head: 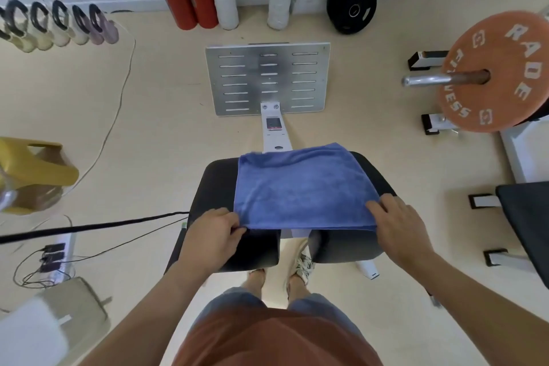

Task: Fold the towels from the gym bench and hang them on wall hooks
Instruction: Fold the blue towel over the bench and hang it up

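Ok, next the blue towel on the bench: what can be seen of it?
The blue towel is a soft, fuzzy cloth, folded into a rough rectangle with layers showing along its near edge. It lies flat across the black padded bench, its far edge reaching past the pad. The left hand pinches its near left corner; the right hand rests over the near right corner, thumb hidden.

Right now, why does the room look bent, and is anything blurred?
Head view: the wide lens bows the floor toward the edges; the towel, left hand and right hand are sharp; the white thing at lower left is smeared; the metal plate shows a dull sheen.
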The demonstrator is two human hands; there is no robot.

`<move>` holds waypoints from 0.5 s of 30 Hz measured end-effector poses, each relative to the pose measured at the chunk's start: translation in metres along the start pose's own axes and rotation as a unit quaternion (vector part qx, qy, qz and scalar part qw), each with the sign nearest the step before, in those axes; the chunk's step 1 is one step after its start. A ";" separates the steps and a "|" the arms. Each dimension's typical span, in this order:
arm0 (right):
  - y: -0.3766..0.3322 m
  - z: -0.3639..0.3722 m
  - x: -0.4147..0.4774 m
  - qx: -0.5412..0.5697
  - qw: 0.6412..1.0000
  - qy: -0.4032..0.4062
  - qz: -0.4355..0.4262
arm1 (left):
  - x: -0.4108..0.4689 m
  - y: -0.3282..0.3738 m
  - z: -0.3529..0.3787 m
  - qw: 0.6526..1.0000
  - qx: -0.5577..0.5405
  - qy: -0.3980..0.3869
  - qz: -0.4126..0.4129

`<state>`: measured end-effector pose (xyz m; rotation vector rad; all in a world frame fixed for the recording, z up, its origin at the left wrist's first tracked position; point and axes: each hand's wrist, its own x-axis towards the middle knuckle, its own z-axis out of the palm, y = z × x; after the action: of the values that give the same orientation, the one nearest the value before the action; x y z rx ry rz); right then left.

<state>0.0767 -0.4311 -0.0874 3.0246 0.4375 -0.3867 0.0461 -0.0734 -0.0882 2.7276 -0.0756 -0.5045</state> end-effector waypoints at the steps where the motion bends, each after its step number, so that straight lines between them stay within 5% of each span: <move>1: -0.002 0.000 0.000 -0.006 1.000 0.004 -0.022 | 0.000 0.000 0.000 1.000 -0.001 0.010 0.003; 8: -0.008 0.001 -0.001 0.051 0.999 -0.009 0.003 | 0.003 0.013 -0.002 0.992 -0.047 0.033 -0.114; 15: -0.017 -0.004 -0.001 0.243 0.933 -0.051 0.262 | -0.001 0.035 0.004 0.974 -0.084 0.059 -0.203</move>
<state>0.0717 -0.4151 -0.0839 3.3695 -0.5548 -0.6842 0.0439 -0.1072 -0.0789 2.5983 0.5415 -0.4328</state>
